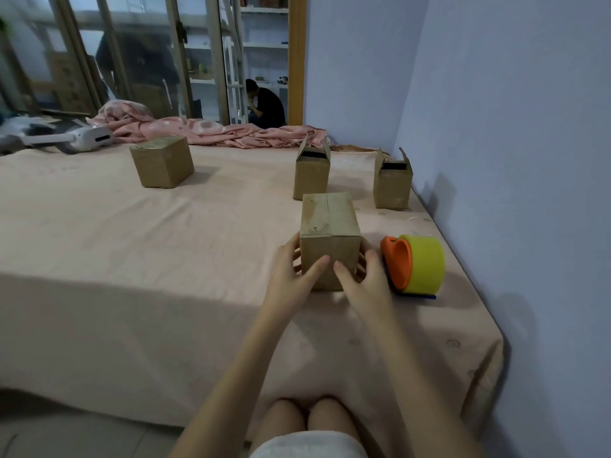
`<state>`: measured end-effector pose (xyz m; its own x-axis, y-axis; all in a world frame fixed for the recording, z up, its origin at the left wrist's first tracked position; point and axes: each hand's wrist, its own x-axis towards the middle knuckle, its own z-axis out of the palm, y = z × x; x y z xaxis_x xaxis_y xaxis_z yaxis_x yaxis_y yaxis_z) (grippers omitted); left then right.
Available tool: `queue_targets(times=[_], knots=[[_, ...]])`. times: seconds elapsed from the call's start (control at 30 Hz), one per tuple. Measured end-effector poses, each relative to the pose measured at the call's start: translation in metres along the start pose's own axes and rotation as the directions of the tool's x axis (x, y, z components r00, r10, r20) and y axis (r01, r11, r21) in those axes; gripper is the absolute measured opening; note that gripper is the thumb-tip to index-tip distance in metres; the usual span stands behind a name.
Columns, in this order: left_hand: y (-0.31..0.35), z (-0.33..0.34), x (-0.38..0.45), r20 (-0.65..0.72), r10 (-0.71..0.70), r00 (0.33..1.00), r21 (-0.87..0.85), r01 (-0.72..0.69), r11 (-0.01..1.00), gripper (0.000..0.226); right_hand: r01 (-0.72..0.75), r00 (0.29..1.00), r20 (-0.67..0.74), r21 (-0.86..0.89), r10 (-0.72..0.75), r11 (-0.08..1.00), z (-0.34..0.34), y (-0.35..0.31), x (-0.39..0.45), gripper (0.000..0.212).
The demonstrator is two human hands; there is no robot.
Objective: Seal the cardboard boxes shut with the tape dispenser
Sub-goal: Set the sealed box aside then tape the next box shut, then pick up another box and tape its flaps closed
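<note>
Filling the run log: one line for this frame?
both hands gripping closed brown cardboard box | orange-yellow tape dispenser idle beside | two rear boxes open

This is looking like a bedroom in a home. A big bed (165,259) with a peach sheet is filling most of the room. A pink blanket (205,128) is lying crumpled at its far edge, beside glass doors (139,54) and white shelves (264,44) behind.

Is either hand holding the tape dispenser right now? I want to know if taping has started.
No, the tape dispenser lies on the bed beside the nearest box, which both the left hand and right hand grip.
</note>
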<state>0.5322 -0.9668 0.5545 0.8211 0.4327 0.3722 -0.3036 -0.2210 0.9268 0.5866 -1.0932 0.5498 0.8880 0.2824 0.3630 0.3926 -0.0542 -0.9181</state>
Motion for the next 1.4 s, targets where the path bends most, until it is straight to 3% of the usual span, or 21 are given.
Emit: queue_targets(times=[0.3, 0.43, 0.57, 0.67, 0.8, 0.87, 0.97, 1.1, 1.2, 1.4], knots=[[0.006, -0.059, 0.025, -0.071, 0.035, 0.997, 0.123, -0.026, 0.992, 0.055, 0.025, 0.994, 0.108, 0.043, -0.029, 0.999, 0.042, -0.021, 0.026, 0.051], [0.005, -0.092, 0.035, -0.127, 0.030, 0.991, 0.130, -0.013, 0.991, 0.056, 0.099, 0.991, 0.099, -0.049, -0.094, 0.994, 0.079, -0.029, 0.041, 0.053], [0.011, -0.119, 0.059, -0.209, 0.074, 0.975, 0.134, -0.046, 0.990, 0.046, 0.152, 0.968, 0.211, -0.076, -0.133, 0.985, 0.115, -0.041, 0.068, 0.057], [0.015, -0.140, 0.090, -0.267, 0.082, 0.960, 0.123, -0.051, 0.991, 0.052, 0.181, 0.945, 0.289, -0.076, -0.152, 0.981, 0.140, -0.054, 0.096, 0.051], [0.009, -0.162, 0.134, -0.332, 0.072, 0.940, 0.145, -0.025, 0.989, 0.058, 0.135, 0.942, 0.321, -0.105, -0.095, 0.985, 0.167, -0.066, 0.138, 0.046], [0.002, -0.170, 0.155, -0.367, 0.033, 0.930, 0.150, 0.023, 0.988, 0.061, 0.109, 0.960, 0.277, -0.200, -0.050, 0.974, 0.178, -0.063, 0.157, 0.043], [-0.016, -0.180, 0.188, -0.387, 0.015, 0.922, 0.202, 0.069, 0.977, 0.063, 0.048, 0.976, 0.210, -0.456, 0.055, 0.889, 0.186, -0.044, 0.182, 0.035], [-0.036, -0.190, 0.228, -0.333, -0.017, 0.943, 0.265, 0.111, 0.958, 0.063, 0.109, 0.972, 0.217, -0.748, 0.086, 0.654, 0.192, -0.020, 0.211, 0.028], [-0.052, -0.197, 0.262, -0.264, -0.032, 0.964, 0.322, 0.120, 0.939, 0.065, 0.158, 0.975, 0.215, -0.834, 0.048, 0.529, 0.197, -0.007, 0.237, 0.025], [-0.084, -0.197, 0.325, -0.211, -0.069, 0.975, 0.326, 0.136, 0.936, 0.084, 0.225, 0.967, 0.253, -0.879, 0.012, 0.421, 0.203, 0.023, 0.277, 0.024]])
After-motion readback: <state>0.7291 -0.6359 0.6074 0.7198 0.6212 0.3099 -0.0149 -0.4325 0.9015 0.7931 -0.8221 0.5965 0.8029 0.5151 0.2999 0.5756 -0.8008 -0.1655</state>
